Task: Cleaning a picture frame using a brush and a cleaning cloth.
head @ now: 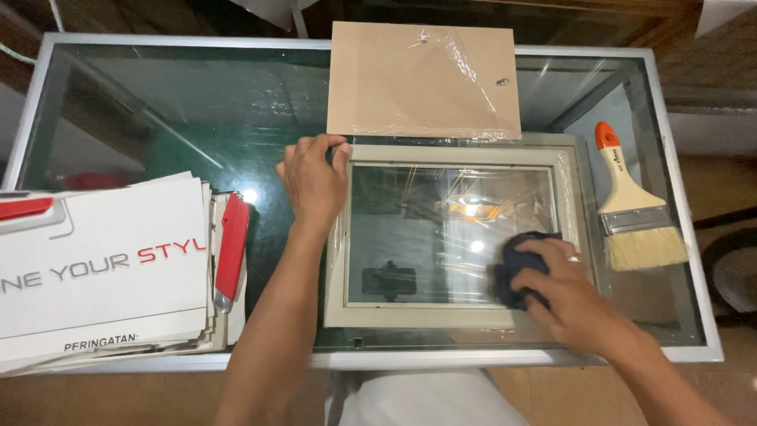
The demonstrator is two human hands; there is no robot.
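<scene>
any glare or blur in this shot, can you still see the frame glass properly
Head view: sharp overall, no motion blur; small lamp glare spots on the picture frame glass beside the right hand with its dark cloth, another on the glass table near the left hand; wrinkled plastic film adds streaky reflections.

glass table [158,110] (metal-rimmed) bears frame [453,315], board [394,79], brush [635,213], papers [102,268], cutter [231,244].

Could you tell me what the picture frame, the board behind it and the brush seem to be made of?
The picture frame looks like cream-painted wood or plastic with a glass pane; the pane mirrors lights. Clear film clings to it. The board seems tan fibreboard, matt, partly under crinkled film. The brush appears pale wood with an orange tip, a metal band and light bristles.
</scene>
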